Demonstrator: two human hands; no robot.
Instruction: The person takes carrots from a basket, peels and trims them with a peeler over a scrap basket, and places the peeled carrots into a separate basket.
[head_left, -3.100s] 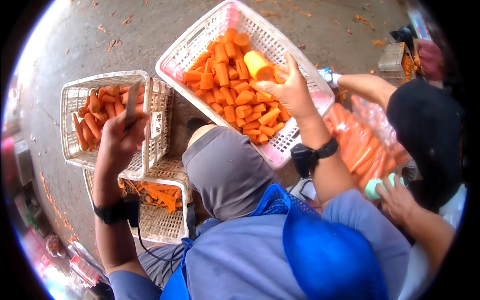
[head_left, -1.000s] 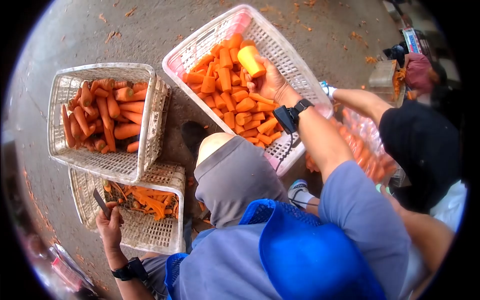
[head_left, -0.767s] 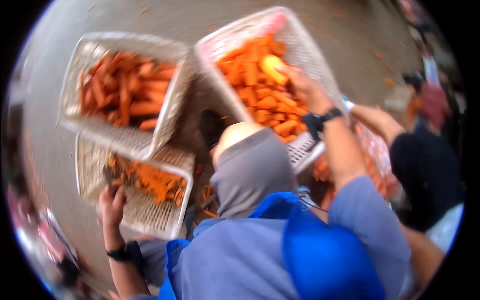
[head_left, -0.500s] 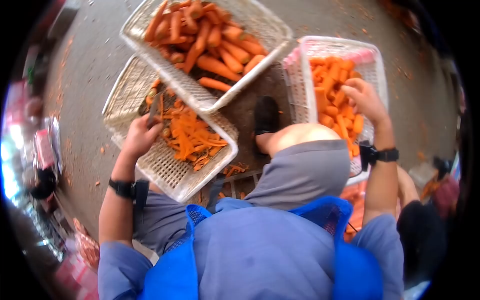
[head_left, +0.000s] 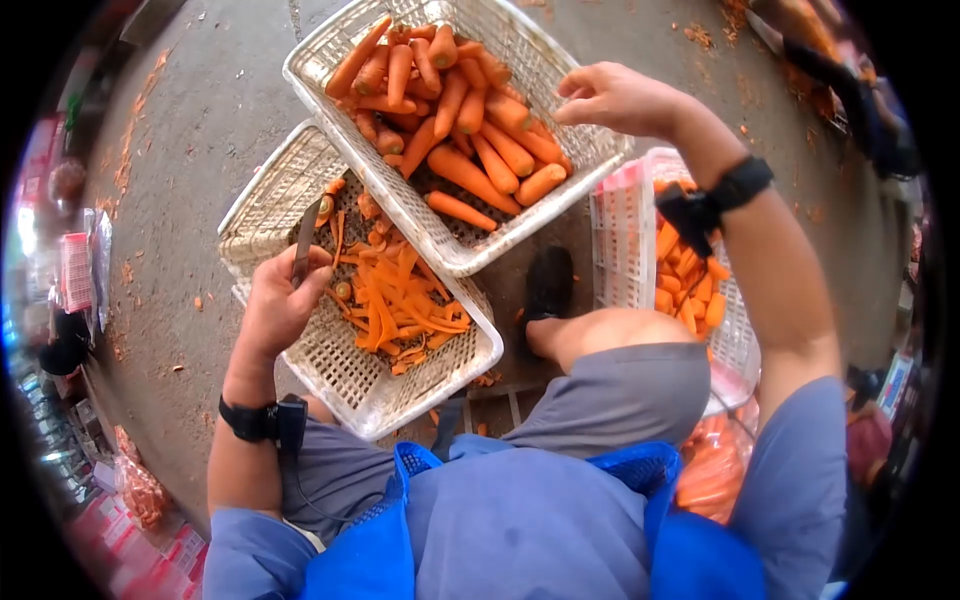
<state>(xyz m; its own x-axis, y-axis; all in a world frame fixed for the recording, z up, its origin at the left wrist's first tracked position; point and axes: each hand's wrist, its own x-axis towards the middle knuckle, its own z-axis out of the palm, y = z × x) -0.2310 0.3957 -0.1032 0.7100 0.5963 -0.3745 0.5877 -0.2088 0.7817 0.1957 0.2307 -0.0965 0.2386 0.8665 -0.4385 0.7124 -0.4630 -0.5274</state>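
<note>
My left hand (head_left: 284, 300) is closed around a knife (head_left: 305, 240), its blade pointing up over the lower basket (head_left: 345, 395), which holds orange peelings (head_left: 395, 300) and carrot ends. My right hand (head_left: 605, 95) holds nothing; its fingers are bent and a little apart over the right rim of the upper basket (head_left: 440, 255). Whole carrots (head_left: 470, 170) lie heaped in that basket, which overlaps the lower one. Partly behind my right forearm stands a white and pink basket (head_left: 620, 240) of peeled carrot pieces (head_left: 690, 290).
A plastic bag of carrots (head_left: 715, 460) lies beside my right knee. My shoe (head_left: 549, 285) is between the baskets. Bagged goods (head_left: 140, 485) and pink packages are at the left edge. Scraps dot the concrete floor (head_left: 200, 190), and blurred objects line the right edge.
The view has turned to the right basket's left. The thick yellow-orange carrot piece has left my right hand, which has moved from the peeled pieces to the whole carrots. The knife remains in my left hand.
</note>
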